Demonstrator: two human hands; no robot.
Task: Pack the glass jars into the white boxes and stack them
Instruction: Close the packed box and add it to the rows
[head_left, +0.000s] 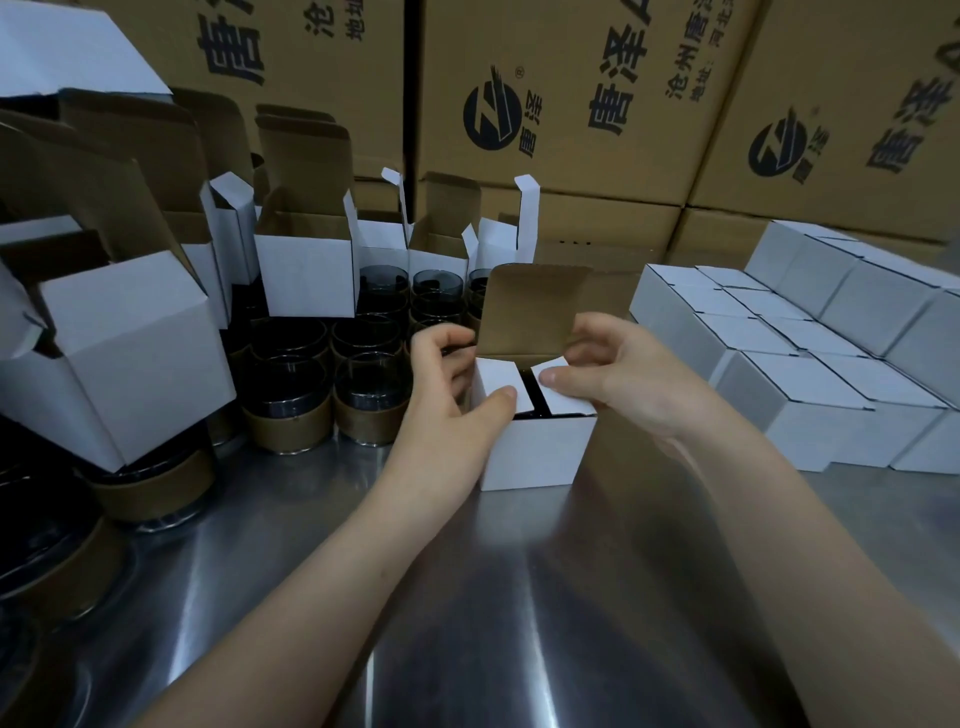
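Observation:
A small white box stands on the steel table in the middle, its brown-lined lid upright at the back. A dark jar shows through the gap between its two white side flaps. My left hand grips the left side, thumb pressing the left flap down. My right hand holds the right side, thumb on the right flap. Dark glass jars with brown paper bands stand left of the box. Closed white boxes lie stacked in rows at the right.
Open white boxes with raised lids stand at the left and behind the jars; some sit on top of jars. Large brown printed cartons form a wall at the back. The steel table reaches toward me.

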